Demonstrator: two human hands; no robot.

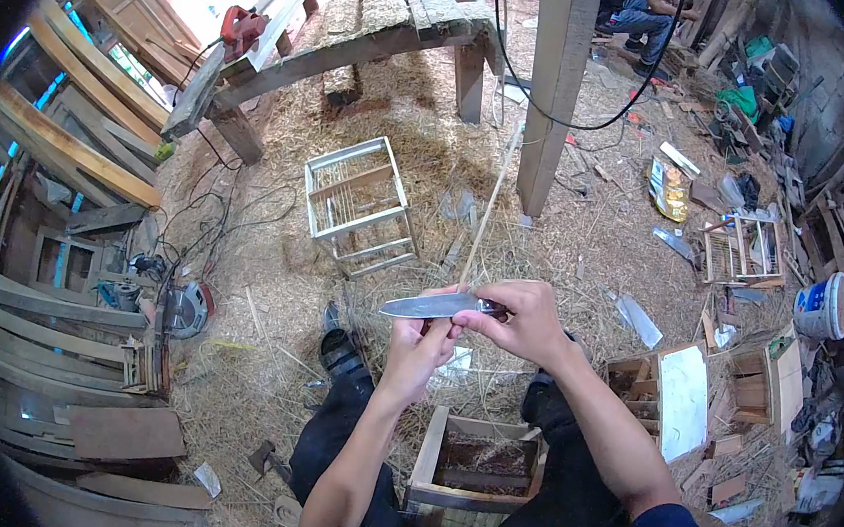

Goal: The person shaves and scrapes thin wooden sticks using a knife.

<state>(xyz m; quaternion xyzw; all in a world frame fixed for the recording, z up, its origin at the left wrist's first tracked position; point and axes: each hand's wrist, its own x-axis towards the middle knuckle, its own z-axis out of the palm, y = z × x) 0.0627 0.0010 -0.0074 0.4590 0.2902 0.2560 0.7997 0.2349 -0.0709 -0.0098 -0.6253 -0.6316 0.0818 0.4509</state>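
Observation:
My right hand (527, 323) is closed round the handle of a knife (418, 306), its broad metal blade pointing left. Just below the blade, my left hand (414, 353) has its fingers wrapped round a long thin wooden stick (490, 209). From that hand the stick runs away from me toward the upright post. The blade crosses the stick near my left fingers; whether it touches the wood I cannot tell. Between my legs stands an open wooden box frame (431, 447). Farther forward, a small slatted wooden frame (357, 224) rests on the ground.
A workbench (344, 61) carries a red power tool (244, 29). A wooden post (557, 95) stands ahead, a black cable hanging before it. Planks and a circular saw (190, 309) lie left, a hatchet (264, 459) near my leg. At right is a white bucket (824, 307); another person (639, 22) sits behind.

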